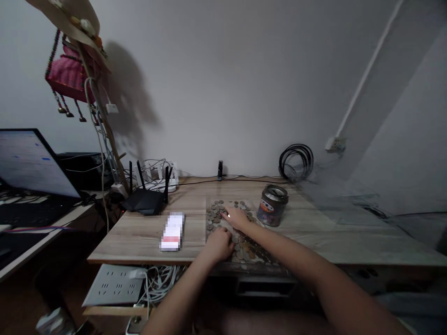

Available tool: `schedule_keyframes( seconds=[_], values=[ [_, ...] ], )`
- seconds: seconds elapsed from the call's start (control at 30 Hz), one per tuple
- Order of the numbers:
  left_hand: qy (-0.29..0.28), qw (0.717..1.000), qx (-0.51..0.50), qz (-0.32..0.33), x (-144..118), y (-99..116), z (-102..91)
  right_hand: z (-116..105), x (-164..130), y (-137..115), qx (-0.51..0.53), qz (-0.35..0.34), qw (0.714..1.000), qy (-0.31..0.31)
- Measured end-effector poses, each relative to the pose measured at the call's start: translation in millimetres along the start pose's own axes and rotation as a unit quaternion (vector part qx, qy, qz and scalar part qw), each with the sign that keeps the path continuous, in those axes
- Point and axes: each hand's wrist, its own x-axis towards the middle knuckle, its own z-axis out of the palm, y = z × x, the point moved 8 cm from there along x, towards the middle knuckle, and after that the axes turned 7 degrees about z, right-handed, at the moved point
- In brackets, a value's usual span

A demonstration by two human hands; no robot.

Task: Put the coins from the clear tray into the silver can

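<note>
Many loose coins (pixel 223 209) lie spread on a flat sheet (pixel 209 204) on the wooden desk (pixel 314 232). My left hand (pixel 220 243) rests curled over the near part of the pile, touching coins. My right hand (pixel 237 216) lies further in, fingers pointing left across the coins, fingertips pressed on them. Whether either hand holds a coin is hidden. A round tin (pixel 272 204) with a slotted lid stands just right of the coins, close to my right hand.
A blurred white and red packet (pixel 172 231) lies left of the coins. A black router (pixel 145 197) and cables sit at the back left, a coiled black cable (pixel 296 163) by the wall. A laptop (pixel 31 163) stands far left, a power strip (pixel 111 284) below the desk edge.
</note>
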Motion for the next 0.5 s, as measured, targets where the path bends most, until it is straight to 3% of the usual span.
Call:
schedule_keyframes(
  seconds=[0.07,0.13,0.2,0.23,0.3,0.37,0.4,0.43,0.5],
  values=[
    [0.039,0.998,-0.052,-0.018,2.8,-5.8,-6.0,-1.1,-6.5,0.9,0.039,0.007,0.999,-0.013],
    [0.117,0.982,-0.141,-0.045,6.9,-15.4,-20.0,-5.4,-11.3,2.5,0.071,0.019,0.997,-0.018],
    [0.213,0.933,-0.276,-0.093,9.5,-30.2,-34.9,-13.7,-12.6,3.9,0.093,0.041,0.995,-0.007],
    [0.249,0.886,-0.364,-0.145,9.2,-40.4,-36.1,-18.7,-11.9,4.1,0.107,0.055,0.993,0.002],
    [0.262,0.754,-0.550,-0.247,10.2,-50.0,-20.5,-28.4,-9.4,1.3,0.142,0.082,0.986,0.017],
    [0.201,0.616,-0.698,-0.305,16.9,-36.9,7.0,-35.5,-7.9,-6.7,0.182,0.091,0.979,0.022],
    [0.167,0.561,-0.749,-0.310,21.7,-25.6,18.6,-38.1,-8.4,-11.9,0.202,0.087,0.975,0.019],
    [0.151,0.518,-0.787,-0.300,26.8,-15.5,26.3,-40.3,-10.1,-16.8,0.220,0.079,0.972,0.014],
    [0.191,0.457,-0.825,-0.273,33.8,-7.4,33.2,-44.2,-17.0,-23.5,0.245,0.055,0.968,-0.003]
  ],
)
